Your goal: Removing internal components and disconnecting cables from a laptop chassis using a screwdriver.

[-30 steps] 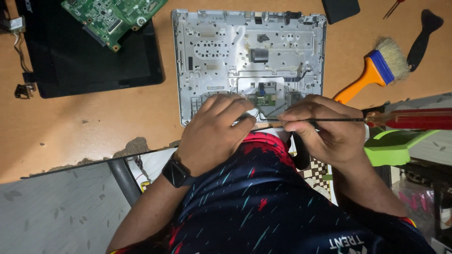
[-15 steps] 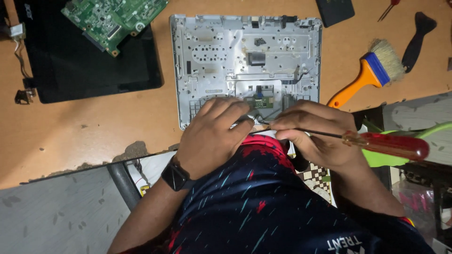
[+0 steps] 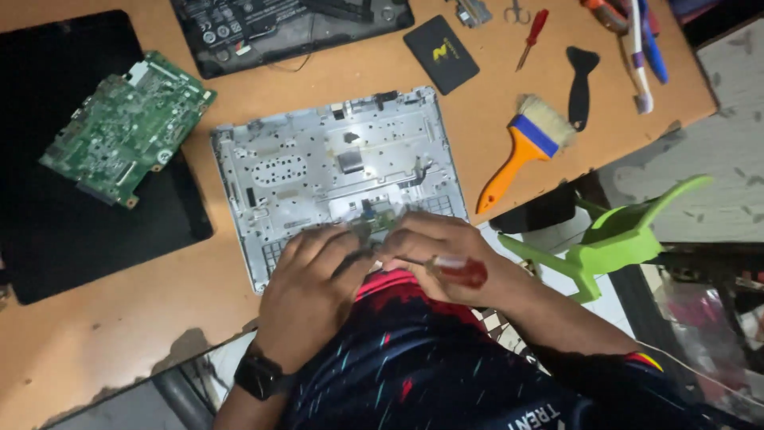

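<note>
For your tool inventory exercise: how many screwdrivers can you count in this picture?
2: a red-handled screwdriver in the right hand over the grey laptop shell; a small red one at the desk's far edge. Others may be hidden.

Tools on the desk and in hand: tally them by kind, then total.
Screwdrivers: 2, one in the right hand with a red handle, one small red
Paintbrush: 1
Black pry tool: 1
Scissors: 1
Total: 5

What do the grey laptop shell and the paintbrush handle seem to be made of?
The grey laptop shell looks like moulded plastic lined with a matt metal sheet: it shows stamped holes and a dull shine. The paintbrush handle seems to be glossy orange plastic, though painted wood is possible; its bristles are pale.
</note>
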